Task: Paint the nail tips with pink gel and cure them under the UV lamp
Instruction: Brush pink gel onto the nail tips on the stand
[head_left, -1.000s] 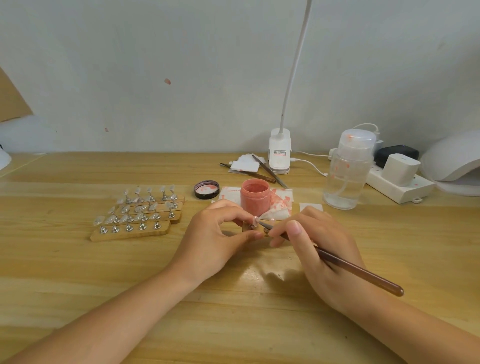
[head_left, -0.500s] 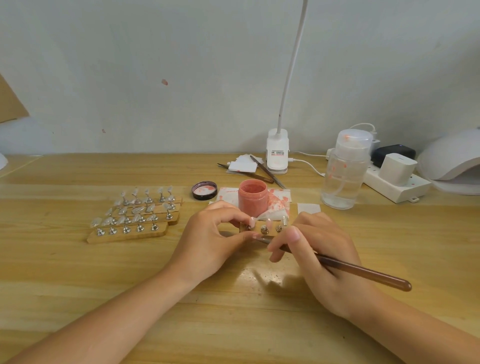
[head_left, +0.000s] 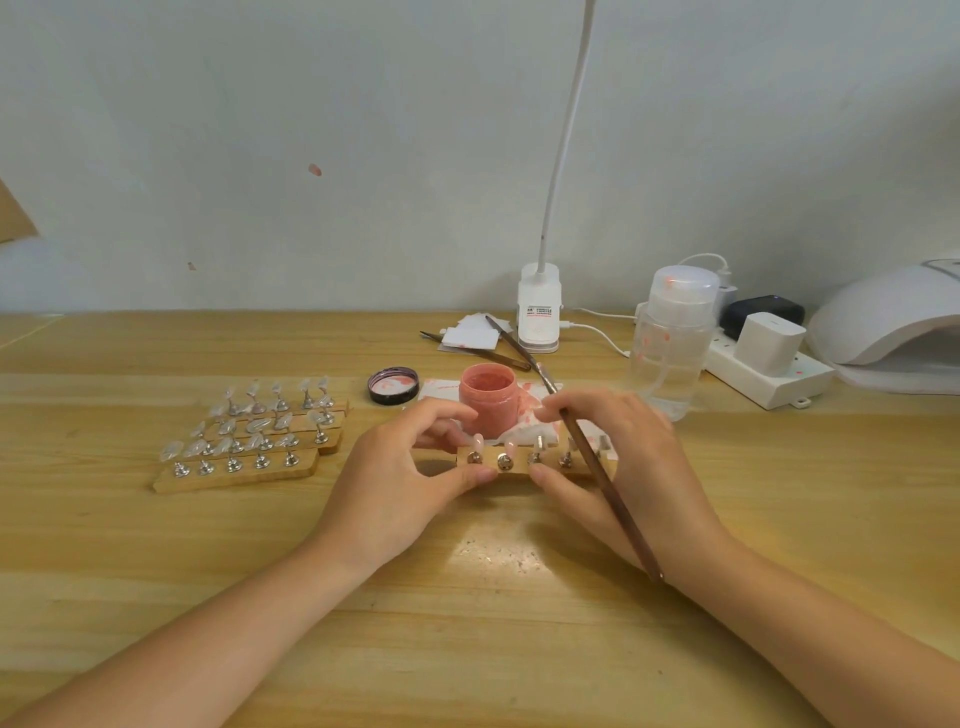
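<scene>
Head view. The fingers (head_left: 470, 475) of the left hand (head_left: 400, 483) pinch the left end of a small wooden holder strip (head_left: 514, 462): thumb on the near edge, index finger curled over the far edge. The fingers (head_left: 543, 473) of the right hand (head_left: 623, 467) grasp the right part of the same strip, thumb on its near edge, and also hold a brown brush (head_left: 597, 467) that slants across the hand with its bristle end pointing away from the person. The strip sits at the counter (head_left: 156, 571) centre, just in front of the gel jar. It carries a row of metal stands; the two leftmost hold pink nail tips (head_left: 478, 442), and whether the remaining stands hold tips cannot be told.

Containers:
- An open pink gel jar (head_left: 489, 400) stands upright behind the strip on a paint-stained white sheet (head_left: 441, 388). Pink gel coats its inside.
- Its black lid (head_left: 393, 385) lies inverted just left of the jar, with pink residue inside.
- A clear dispenser bottle (head_left: 670, 343) with a white cap stands to the right, holding clear liquid in its lower part.

Left of the hands, several more wooden strips (head_left: 249, 447) lie side by side, carrying clear nail tips. The white UV lamp (head_left: 893, 317) stands at the far right edge, next to a white power strip (head_left: 769, 374). A clip lamp base (head_left: 539, 306) stands by the wall, with tweezers (head_left: 511, 343) on paper beside it.
</scene>
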